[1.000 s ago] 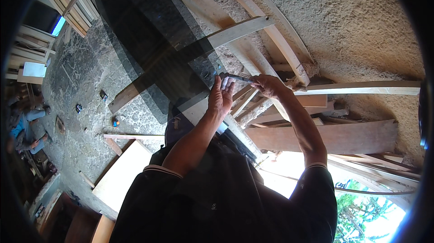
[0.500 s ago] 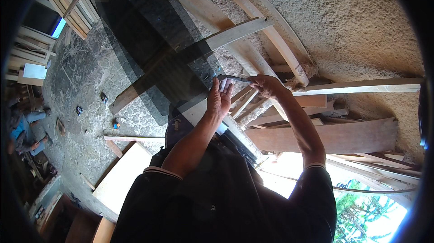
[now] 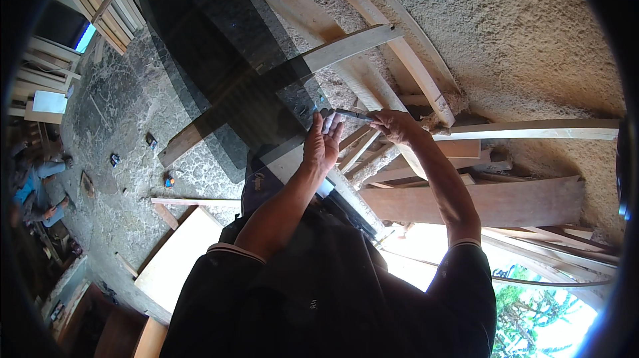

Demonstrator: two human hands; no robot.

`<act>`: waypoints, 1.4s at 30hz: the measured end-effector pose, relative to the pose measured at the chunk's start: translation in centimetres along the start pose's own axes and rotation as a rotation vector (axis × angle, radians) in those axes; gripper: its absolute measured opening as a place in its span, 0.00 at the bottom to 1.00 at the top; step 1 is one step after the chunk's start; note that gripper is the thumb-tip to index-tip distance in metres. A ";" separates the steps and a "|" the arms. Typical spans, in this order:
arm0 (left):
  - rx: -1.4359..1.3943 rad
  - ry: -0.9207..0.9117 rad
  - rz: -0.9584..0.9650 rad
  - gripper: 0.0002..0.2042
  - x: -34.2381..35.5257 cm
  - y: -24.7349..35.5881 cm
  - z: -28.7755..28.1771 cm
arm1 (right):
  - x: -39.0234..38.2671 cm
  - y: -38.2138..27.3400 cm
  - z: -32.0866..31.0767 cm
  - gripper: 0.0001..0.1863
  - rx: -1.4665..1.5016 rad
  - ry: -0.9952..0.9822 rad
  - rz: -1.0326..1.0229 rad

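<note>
My right hand [image 3: 398, 126] is closed round one end of a slim, grey, pen-like tool [image 3: 355, 115], which points left toward my other hand. My left hand [image 3: 322, 145] is raised with the palm side showing, its thumb and fingers bent together round something small and dark that I cannot make out. Both hands are over the near end of dark, see-through sheets [image 3: 219, 45], which overlap and stretch away to the upper left. A wooden bar [image 3: 349, 50] crosses beneath the sheets, its middle showing dimly through them.
Long planks [image 3: 359, 5] and a curved wood strip [image 3: 532, 129] lie by the rough wall [image 3: 512, 38] on the right, above a wide brown board [image 3: 486, 201]. A pale panel [image 3: 180, 261] is at lower left. Another person [image 3: 43, 188] sits at far left.
The tool's tip has shifted slightly right, away from my left fingers. Both hands stay in nearly the same place.
</note>
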State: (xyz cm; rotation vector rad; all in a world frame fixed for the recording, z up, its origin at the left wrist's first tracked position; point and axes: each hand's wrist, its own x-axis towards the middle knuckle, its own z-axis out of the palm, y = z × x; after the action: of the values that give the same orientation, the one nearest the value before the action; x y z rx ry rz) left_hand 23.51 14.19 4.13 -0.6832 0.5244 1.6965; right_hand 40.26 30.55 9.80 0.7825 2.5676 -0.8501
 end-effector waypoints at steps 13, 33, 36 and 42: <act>-0.010 0.013 0.007 0.32 0.1 0.0 -0.1 | 0.2 -0.5 0.4 0.21 -0.012 0.037 -0.022; -0.039 0.033 0.004 0.31 0.4 -0.1 -0.3 | 0.8 -0.8 -0.8 0.14 0.006 -0.080 0.017; -0.031 0.021 0.000 0.31 0.1 0.0 -0.1 | 0.6 -0.6 -0.8 0.13 -0.084 -0.072 0.024; 0.003 -0.025 -0.003 0.31 -0.1 0.0 0.1 | -0.3 0.5 1.0 0.11 0.022 0.085 0.026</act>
State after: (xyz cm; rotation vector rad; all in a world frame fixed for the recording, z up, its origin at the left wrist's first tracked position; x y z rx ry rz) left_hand 23.47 14.16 4.24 -0.6595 0.5073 1.6989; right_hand 40.92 30.19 8.92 0.8742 2.6194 -0.8558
